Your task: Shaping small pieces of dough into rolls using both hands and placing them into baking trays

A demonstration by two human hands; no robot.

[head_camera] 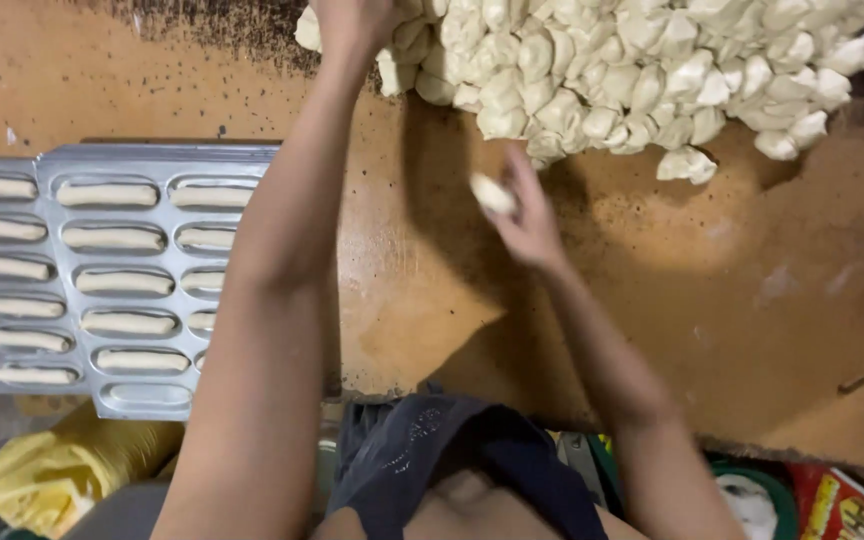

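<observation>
A big heap of pale dough pieces (612,70) lies at the far side of the brown wooden table (752,300). My left hand (352,20) reaches into the heap's left edge; its fingers are hidden among the pieces. My right hand (522,215) hovers over the table just below the heap, fingers closed on one small dough piece (492,193). At the left stands a grey metal baking tray (152,155) whose long moulds hold rolled dough sticks (112,238).
One mould (147,394) at the tray's near corner holds no dough. A yellow bag (42,470) lies below the tray near the floor. A red box (847,505) and a green-rimmed container (752,495) sit under the table's near edge at the right.
</observation>
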